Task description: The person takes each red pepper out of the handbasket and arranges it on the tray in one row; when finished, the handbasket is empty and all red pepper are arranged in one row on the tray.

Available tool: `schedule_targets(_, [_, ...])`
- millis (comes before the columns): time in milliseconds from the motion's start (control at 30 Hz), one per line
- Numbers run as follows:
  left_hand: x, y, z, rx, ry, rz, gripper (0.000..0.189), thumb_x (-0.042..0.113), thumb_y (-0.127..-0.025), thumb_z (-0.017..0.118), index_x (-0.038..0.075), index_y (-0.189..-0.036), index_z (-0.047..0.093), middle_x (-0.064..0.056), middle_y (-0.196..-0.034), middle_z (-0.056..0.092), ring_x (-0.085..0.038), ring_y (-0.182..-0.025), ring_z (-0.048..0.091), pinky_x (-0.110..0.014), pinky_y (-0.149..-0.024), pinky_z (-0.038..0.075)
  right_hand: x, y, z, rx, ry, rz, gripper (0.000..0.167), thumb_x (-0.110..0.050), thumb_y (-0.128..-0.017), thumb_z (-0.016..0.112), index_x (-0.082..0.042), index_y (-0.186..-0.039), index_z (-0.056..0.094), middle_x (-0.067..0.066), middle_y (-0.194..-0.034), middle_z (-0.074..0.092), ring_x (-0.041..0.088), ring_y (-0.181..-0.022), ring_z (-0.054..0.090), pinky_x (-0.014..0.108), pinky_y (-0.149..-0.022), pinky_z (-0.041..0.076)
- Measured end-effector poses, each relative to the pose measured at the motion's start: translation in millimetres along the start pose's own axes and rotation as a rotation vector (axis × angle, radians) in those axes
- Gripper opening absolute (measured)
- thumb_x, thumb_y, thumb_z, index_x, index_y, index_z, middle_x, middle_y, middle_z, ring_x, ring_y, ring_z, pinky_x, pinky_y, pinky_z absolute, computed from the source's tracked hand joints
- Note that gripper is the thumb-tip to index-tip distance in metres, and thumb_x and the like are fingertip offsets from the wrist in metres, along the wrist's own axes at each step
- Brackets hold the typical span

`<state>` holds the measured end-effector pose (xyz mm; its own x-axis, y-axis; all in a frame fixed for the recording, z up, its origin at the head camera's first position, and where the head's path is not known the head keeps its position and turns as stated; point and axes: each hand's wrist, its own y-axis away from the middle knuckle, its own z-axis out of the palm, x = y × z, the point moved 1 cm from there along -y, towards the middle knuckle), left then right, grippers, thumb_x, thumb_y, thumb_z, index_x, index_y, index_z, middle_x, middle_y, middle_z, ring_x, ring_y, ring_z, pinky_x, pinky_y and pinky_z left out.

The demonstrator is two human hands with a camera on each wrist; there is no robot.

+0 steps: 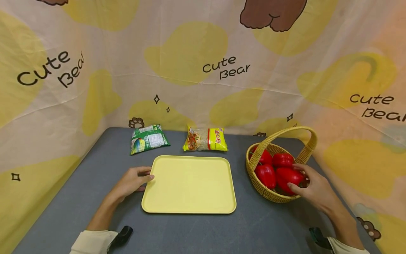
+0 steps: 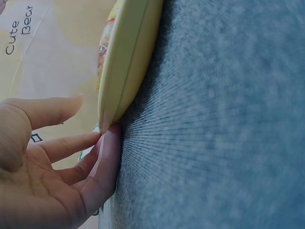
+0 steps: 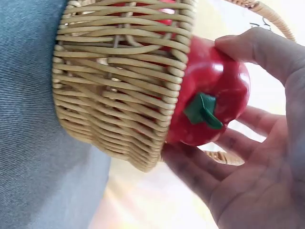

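A pale yellow tray [image 1: 190, 185] lies flat on the table. At its left edge, my left hand [image 1: 134, 181] touches the rim with its fingertips; the left wrist view shows the thumb [image 2: 57, 110] raised apart from the tray. On the right stands a wicker basket [image 1: 269, 194] with several red bell peppers in it. My right hand [image 1: 314, 188] reaches over the basket's near right rim and grips one red bell pepper [image 3: 219, 81], thumb on one side and fingers on the other. That pepper's green stem faces the right wrist camera.
A green packet [image 1: 149, 138] and a yellow packet [image 1: 206, 139] of dry food lie behind the tray. The basket's tall handle [image 1: 287, 130] arches over the peppers. A printed cloth [image 1: 177, 70] hangs behind and beside the grey table [image 1: 187, 233].
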<state>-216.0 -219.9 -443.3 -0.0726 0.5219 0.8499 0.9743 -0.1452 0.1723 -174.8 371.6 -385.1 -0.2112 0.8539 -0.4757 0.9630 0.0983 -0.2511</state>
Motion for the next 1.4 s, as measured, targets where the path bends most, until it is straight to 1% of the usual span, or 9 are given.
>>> schedule_targets(200, [-0.7, 0.1, -0.6, 0.0, 0.0, 0.004, 0.059, 0.027, -0.106, 0.066, -0.006, -0.152, 0.051, -0.029, -0.144, 0.058, -0.035, -0.125, 0.064, -0.042, -0.085, 0.065, -4.8, 1.3, -4.1, 0.037, -0.056, -0.012, 0.082, -0.02, -0.084, 0.086, 0.004, -0.151, 0.044, 0.029, -0.135, 0.061, 0.041, -0.113, 0.061, 0.009, -0.079, 0.046])
schedule_targets(267, [-1.2, 0.1, -0.6, 0.001, 0.0, 0.003, 0.059, 0.028, -0.106, 0.066, -0.006, -0.152, 0.051, -0.028, -0.144, 0.059, -0.035, -0.125, 0.064, -0.042, -0.085, 0.065, -7.1, 3.1, -5.5, 0.062, -0.072, -0.025, 0.08, -0.019, -0.086, 0.085, 0.002, -0.151, 0.044, 0.026, -0.137, 0.06, 0.029, -0.115, 0.059, 0.006, -0.081, 0.044])
schedule_targets(433, [-1.6, 0.1, -0.5, -0.001, 0.001, 0.003, 0.06, 0.028, -0.106, 0.066, -0.006, -0.153, 0.05, -0.029, -0.145, 0.058, -0.035, -0.125, 0.064, -0.041, -0.085, 0.065, -13.0, 7.1, -7.5, 0.146, -0.096, -0.073, 0.076, -0.016, -0.085, 0.085, -0.003, -0.15, 0.049, 0.022, -0.136, 0.062, -0.005, -0.101, 0.051, 0.008, -0.073, 0.049])
schedule_targets(533, [-1.0, 0.3, -0.2, -0.002, 0.003, 0.005, 0.06, 0.027, -0.106, 0.066, -0.006, -0.153, 0.05, -0.029, -0.145, 0.058, -0.035, -0.125, 0.064, -0.041, -0.085, 0.065, -17.2, 8.9, -9.0, 0.157, -0.122, -0.064, 0.076, -0.015, -0.085, 0.085, -0.003, -0.151, 0.049, 0.022, -0.135, 0.062, -0.01, -0.094, 0.051, 0.012, -0.067, 0.054])
schedule_targets(767, [-1.0, 0.8, -0.1, -0.004, 0.014, 0.003, 0.059, 0.023, -0.105, 0.067, -0.006, -0.153, 0.05, -0.029, -0.145, 0.058, -0.032, -0.122, 0.066, -0.041, -0.085, 0.065, -28.7, 15.2, -9.6, 0.16, -0.159, -0.032, 0.078, -0.016, -0.086, 0.085, -0.003, -0.153, 0.046, 0.021, -0.137, 0.058, -0.01, -0.097, 0.052, 0.009, -0.073, 0.053])
schedule_targets(967, [-3.1, 1.6, -0.6, -0.018, 0.041, 0.021, 0.058, 0.009, -0.102, 0.066, -0.01, -0.154, 0.046, -0.031, -0.145, 0.057, -0.034, -0.119, 0.068, -0.042, -0.086, 0.065, -45.6, 16.7, -4.8, 0.191, -0.217, -0.085, 0.079, -0.013, -0.086, 0.085, -0.012, -0.156, 0.048, 0.013, -0.137, 0.06, -0.009, -0.108, 0.054, 0.002, -0.085, 0.047])
schedule_targets(1200, [-3.7, 1.7, -1.0, -0.018, 0.035, 0.031, 0.058, 0.0, -0.1, 0.066, -0.011, -0.153, 0.046, -0.033, -0.145, 0.055, -0.037, -0.122, 0.067, -0.04, -0.083, 0.065, -63.1, 9.7, 7.3, 0.144, -0.23, -0.155, 0.083, -0.007, -0.081, 0.09, -0.011, -0.153, 0.049, 0.01, -0.135, 0.06, -0.009, -0.108, 0.054, 0.005, -0.085, 0.05])
schedule_targets(1300, [-3.2, 1.6, -0.7, -0.021, 0.038, 0.031, 0.058, 0.0, -0.1, 0.066, -0.011, -0.153, 0.045, -0.033, -0.146, 0.055, -0.038, -0.123, 0.066, -0.04, -0.083, 0.065, -69.6, 6.5, 14.6, 0.131, -0.188, -0.21, 0.085, -0.009, -0.079, 0.091, -0.017, -0.154, 0.052, 0.005, -0.132, 0.062, -0.003, -0.109, 0.054, 0.008, -0.083, 0.052])
schedule_targets(1400, [-2.7, 1.2, -0.4, -0.022, 0.037, 0.032, 0.058, 0.001, -0.1, 0.066, -0.011, -0.153, 0.045, -0.033, -0.146, 0.055, -0.039, -0.123, 0.066, -0.041, -0.083, 0.065, -78.0, 3.2, 22.4, 0.111, -0.183, -0.239, 0.086, -0.013, -0.079, 0.092, -0.018, -0.155, 0.052, 0.006, -0.132, 0.064, 0.011, -0.109, 0.06, 0.013, -0.082, 0.056])
